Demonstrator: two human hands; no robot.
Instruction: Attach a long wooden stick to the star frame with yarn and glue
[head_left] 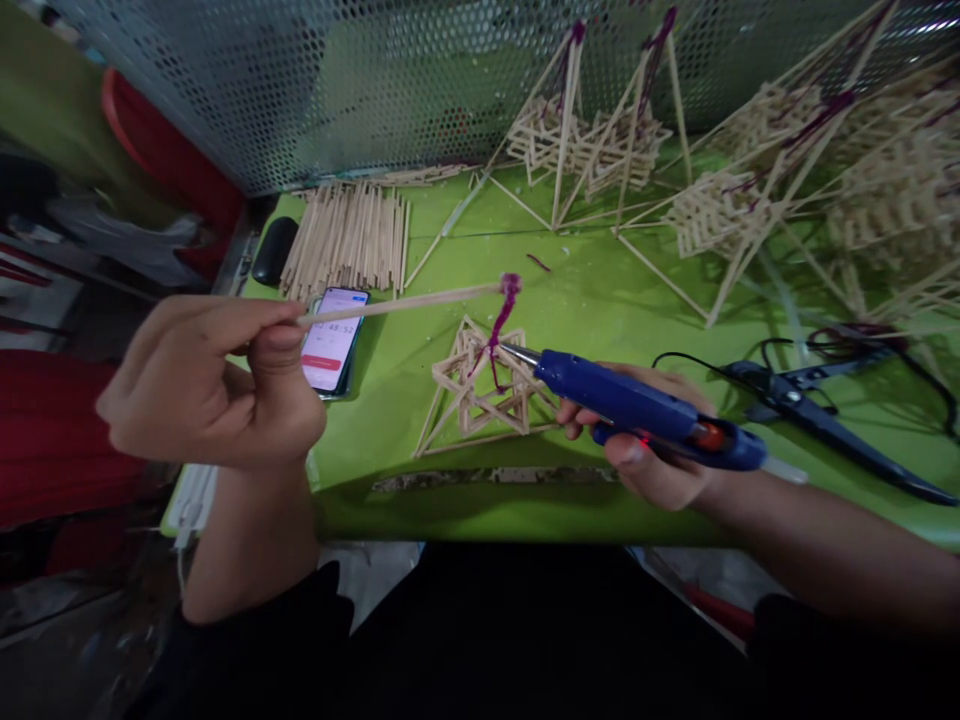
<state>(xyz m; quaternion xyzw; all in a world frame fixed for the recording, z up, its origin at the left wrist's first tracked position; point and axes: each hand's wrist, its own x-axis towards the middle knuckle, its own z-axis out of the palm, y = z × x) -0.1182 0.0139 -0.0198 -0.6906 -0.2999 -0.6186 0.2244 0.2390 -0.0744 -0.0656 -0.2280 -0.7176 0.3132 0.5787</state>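
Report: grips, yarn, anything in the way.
Left grip pinches stick; right grip holds glue gun. Yarn spans stick tip to frame. Phone below stick, clear of glue gun.

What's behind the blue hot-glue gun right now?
Behind the blue hot-glue gun, parts of the right hand show, wrapped around it, with the green tabletop beyond. Its body hides much of the palm and the tabletop directly behind, so anything there can't be seen.

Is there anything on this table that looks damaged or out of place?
A ragged, mottled strip breaks the green table near its front edge, perhaps worn covering. A short purple scrap also lies loose beyond the stick in the left hand, attached to nothing.
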